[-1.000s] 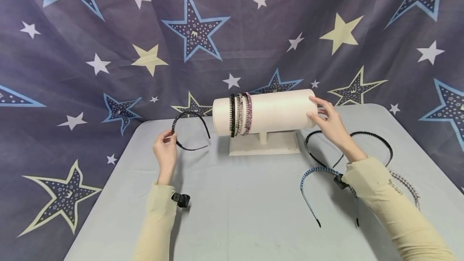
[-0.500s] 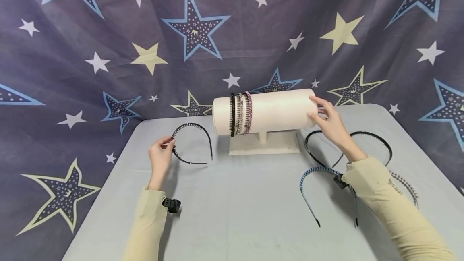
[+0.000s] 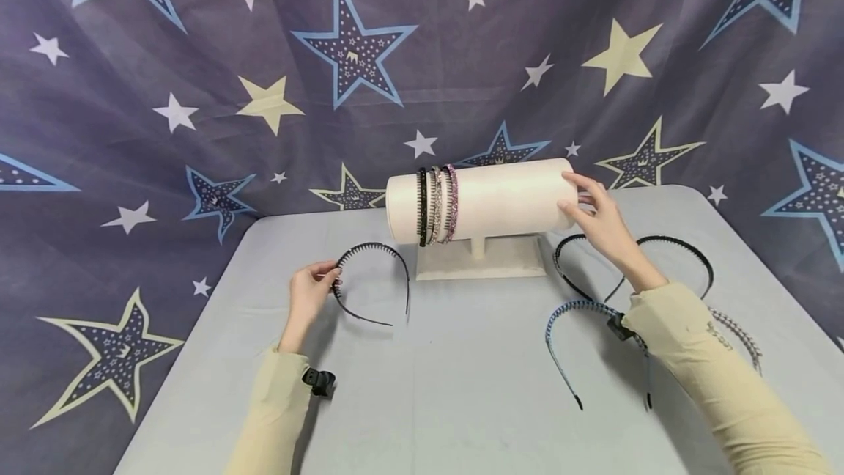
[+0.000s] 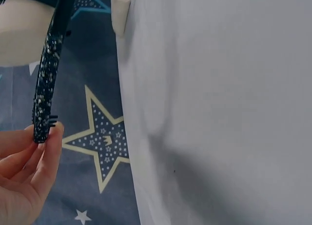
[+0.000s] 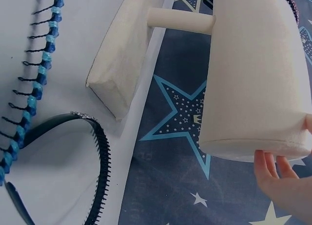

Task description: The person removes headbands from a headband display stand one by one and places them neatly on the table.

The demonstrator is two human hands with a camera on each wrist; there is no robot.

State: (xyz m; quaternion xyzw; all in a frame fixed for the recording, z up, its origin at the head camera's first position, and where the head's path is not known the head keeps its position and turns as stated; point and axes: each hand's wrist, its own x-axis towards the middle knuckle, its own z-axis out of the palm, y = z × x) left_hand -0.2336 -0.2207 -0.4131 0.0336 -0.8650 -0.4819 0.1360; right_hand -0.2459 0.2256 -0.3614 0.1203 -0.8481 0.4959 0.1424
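Note:
In the head view my left hand (image 3: 307, 297) pinches one side of a black toothed headband (image 3: 372, 245), held left of the display stand with its two ends pointing towards me. Pale flecks dot its outer face in the left wrist view. My right hand (image 3: 603, 226) grips the right end of the white padded roll (image 3: 511, 200) of the headband stand, thumb in front and fingers around the rim. Three headbands circle the roll's left part: a black one (image 3: 423, 207), a silver glittery one (image 3: 435, 207) and a pink-purple one (image 3: 452, 204).
Right of the stand's base (image 3: 481, 270) lie a blue headband (image 3: 580, 305), a dark headband (image 3: 560, 270), another black one (image 3: 686, 246) and a grey-white beaded one (image 3: 738, 336), partly behind the right sleeve. A star-patterned curtain (image 3: 422, 123) hangs behind the table.
My left hand has carried the black headband towards me, first slightly left, then right, and its arch now faces more upright. The right hand stays on the roll's end.

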